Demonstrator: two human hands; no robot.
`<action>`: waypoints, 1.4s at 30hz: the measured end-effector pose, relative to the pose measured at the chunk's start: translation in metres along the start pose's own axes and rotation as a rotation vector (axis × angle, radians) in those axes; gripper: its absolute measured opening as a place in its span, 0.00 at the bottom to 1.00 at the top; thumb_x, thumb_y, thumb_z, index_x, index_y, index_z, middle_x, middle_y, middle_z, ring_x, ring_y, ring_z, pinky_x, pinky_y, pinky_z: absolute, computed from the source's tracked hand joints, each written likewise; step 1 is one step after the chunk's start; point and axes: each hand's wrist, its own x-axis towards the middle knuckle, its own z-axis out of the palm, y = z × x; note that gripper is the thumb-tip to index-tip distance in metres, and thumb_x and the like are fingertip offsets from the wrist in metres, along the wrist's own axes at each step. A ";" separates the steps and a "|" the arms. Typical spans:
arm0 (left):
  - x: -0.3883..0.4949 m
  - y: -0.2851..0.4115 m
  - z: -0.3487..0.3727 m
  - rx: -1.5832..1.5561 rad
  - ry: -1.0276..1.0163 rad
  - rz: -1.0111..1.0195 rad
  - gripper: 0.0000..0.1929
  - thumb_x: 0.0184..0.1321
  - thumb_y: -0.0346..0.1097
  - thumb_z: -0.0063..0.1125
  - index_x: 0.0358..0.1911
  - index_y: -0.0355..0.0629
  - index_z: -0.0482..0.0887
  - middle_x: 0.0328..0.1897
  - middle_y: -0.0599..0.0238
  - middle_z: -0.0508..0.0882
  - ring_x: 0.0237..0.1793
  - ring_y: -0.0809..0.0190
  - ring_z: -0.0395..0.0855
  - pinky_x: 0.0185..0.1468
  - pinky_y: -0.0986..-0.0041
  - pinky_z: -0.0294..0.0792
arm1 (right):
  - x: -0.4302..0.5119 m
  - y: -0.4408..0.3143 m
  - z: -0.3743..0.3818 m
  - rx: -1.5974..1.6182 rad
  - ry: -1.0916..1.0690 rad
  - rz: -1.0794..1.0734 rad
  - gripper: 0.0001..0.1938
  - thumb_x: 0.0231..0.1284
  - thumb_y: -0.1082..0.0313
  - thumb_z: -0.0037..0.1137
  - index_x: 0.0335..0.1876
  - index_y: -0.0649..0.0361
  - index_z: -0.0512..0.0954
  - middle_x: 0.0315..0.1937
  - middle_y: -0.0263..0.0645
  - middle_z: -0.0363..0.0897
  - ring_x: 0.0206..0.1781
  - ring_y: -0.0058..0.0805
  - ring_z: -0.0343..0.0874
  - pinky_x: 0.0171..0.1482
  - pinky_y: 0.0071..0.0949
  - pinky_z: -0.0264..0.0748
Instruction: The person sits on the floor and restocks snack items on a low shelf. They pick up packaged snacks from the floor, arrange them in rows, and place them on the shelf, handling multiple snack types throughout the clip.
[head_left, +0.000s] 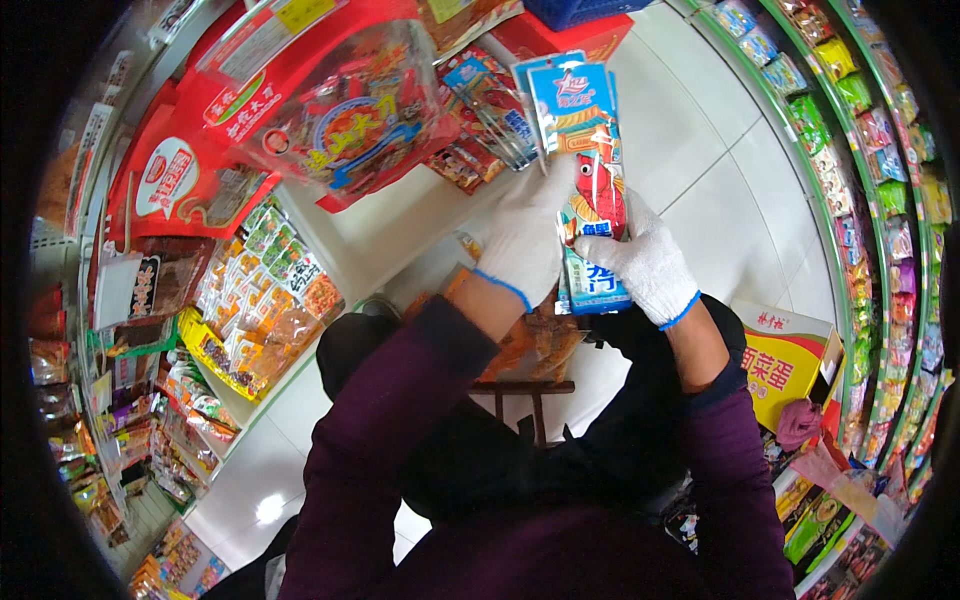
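Note:
A stack of blue snack packets (581, 97) with a red fish picture stands lengthwise before me. My right hand (649, 259), in a white knit glove with a blue cuff, grips the stack's lower right side. Its thumb lies across the front packet. My left hand (525, 236), gloved the same way, is against the stack's left edge. It is blurred and its fingertips are partly hidden, so its hold is unclear. Just left of the stack, more blue and red packets (491, 112) lie by the shelf. Below my hands, orange-brown packaged goods (544, 345) are partly covered by my arms.
Large red snack bags (352, 112) hang at upper left, above a white shelf (382, 225). Bagged snacks (262, 292) fill a shelf section at left. A yellow and white carton (784, 360) sits on the right. Stocked shelves with green edges (817, 172) curve along the far right.

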 end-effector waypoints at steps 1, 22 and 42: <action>0.001 0.000 0.004 -0.336 0.015 -0.135 0.18 0.82 0.37 0.57 0.65 0.30 0.80 0.62 0.55 0.87 0.59 0.61 0.87 0.64 0.68 0.78 | -0.002 -0.002 0.005 0.011 -0.009 -0.030 0.32 0.62 0.62 0.78 0.68 0.66 0.77 0.53 0.46 0.91 0.49 0.31 0.90 0.55 0.32 0.86; 0.025 -0.039 0.000 -0.716 0.221 -0.294 0.15 0.77 0.34 0.65 0.62 0.38 0.83 0.51 0.63 0.88 0.44 0.66 0.89 0.49 0.67 0.83 | 0.002 -0.008 -0.002 -0.162 -0.003 0.004 0.20 0.71 0.65 0.65 0.64 0.67 0.83 0.43 0.51 0.90 0.46 0.28 0.88 0.53 0.32 0.83; 0.109 -0.189 -0.096 0.091 0.455 -0.191 0.20 0.73 0.39 0.67 0.64 0.41 0.84 0.55 0.56 0.90 0.46 0.55 0.93 0.50 0.60 0.85 | 0.031 -0.016 0.046 -0.840 -0.281 -0.356 0.15 0.69 0.64 0.61 0.56 0.61 0.80 0.46 0.52 0.86 0.49 0.54 0.88 0.51 0.51 0.85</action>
